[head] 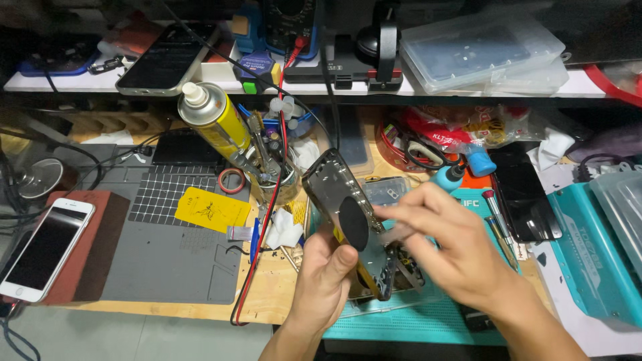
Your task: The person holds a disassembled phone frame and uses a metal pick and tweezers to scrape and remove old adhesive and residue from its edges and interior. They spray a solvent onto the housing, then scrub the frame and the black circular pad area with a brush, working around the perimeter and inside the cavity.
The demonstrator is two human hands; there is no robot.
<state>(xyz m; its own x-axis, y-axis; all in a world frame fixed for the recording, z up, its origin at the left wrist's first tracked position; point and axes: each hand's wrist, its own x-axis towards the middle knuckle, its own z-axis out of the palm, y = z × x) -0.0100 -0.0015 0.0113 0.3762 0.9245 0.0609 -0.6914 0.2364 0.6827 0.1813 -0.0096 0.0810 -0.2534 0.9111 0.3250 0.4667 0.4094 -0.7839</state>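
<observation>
- We see the left hand [326,277] closed around the lower end of an opened phone frame [348,217], thumb pressed against its inner face, holding it tilted up over the front edge of the wooden bench [267,287].
- The frame sits at the centre of the view — its bare metal inside faces us, with a dark oval patch near the middle.
- The right hand [455,247] reaches across from the right with fingers stretched toward the frame's inner face; it is blurred, so we cannot tell whether it pinches anything (a pale smear shows at the fingertips).
- Under both hands lies a teal cutting mat [414,324].
- To the left, a grey work mat [174,261] carries a yellow card [212,209], and a white phone [43,247] rests face up on a red-brown pad.
- Behind the frame stands a jar of tools [271,174], with a yellow spray can [210,117] leaning just beside it.
- A red wire [267,200] runs down from the shelf across the bench.
- To the right lie a dark phone [525,194] and a teal case [595,247] — well apart from the hands.
</observation>
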